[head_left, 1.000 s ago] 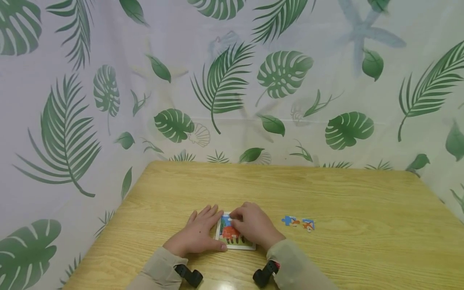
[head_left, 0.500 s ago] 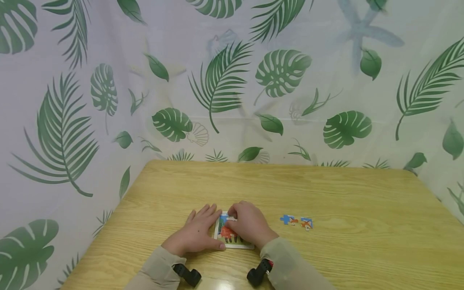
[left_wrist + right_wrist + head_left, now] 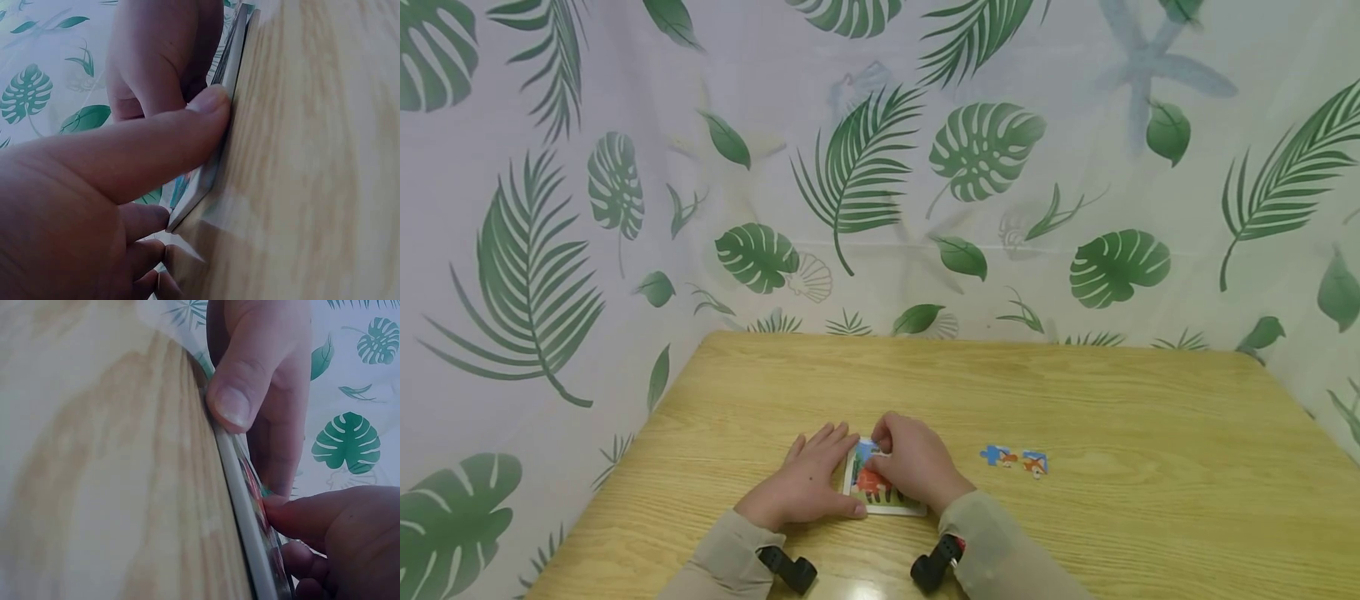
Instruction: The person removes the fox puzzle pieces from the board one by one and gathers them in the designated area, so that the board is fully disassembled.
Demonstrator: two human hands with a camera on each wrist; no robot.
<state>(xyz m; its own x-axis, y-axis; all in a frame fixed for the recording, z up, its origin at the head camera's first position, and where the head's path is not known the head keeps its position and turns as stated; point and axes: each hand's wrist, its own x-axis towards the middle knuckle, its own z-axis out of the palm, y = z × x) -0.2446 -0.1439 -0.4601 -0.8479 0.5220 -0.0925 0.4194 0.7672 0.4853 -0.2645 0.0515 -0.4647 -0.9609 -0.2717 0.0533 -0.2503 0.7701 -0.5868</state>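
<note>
A small jigsaw puzzle [image 3: 880,493] in a white-edged tray [image 3: 895,511] lies on the table, its picture showing a red animal on grass under blue sky. My left hand [image 3: 808,482] lies spread along the tray's left side, fingers straight, with its thumb at the near edge. Over the upper part of the picture, my right hand [image 3: 921,458] has thumb and index finger bent together at a puzzle piece [image 3: 877,451]. The palm hides the puzzle's right side. In the right wrist view, the right thumb [image 3: 294,515] touches the picture's surface.
Two loose puzzle pieces, a blue one with orange [image 3: 997,455] and one with a fox face [image 3: 1035,464], lie right of the tray on the wooden table [image 3: 1150,467]. A leaf-printed curtain [image 3: 880,167] stands behind the table and along its sides.
The right hand's thumb and index finger shift slightly at the upper part of the puzzle. The left hand keeps its place on the tray. The whole head view has drifted a little.
</note>
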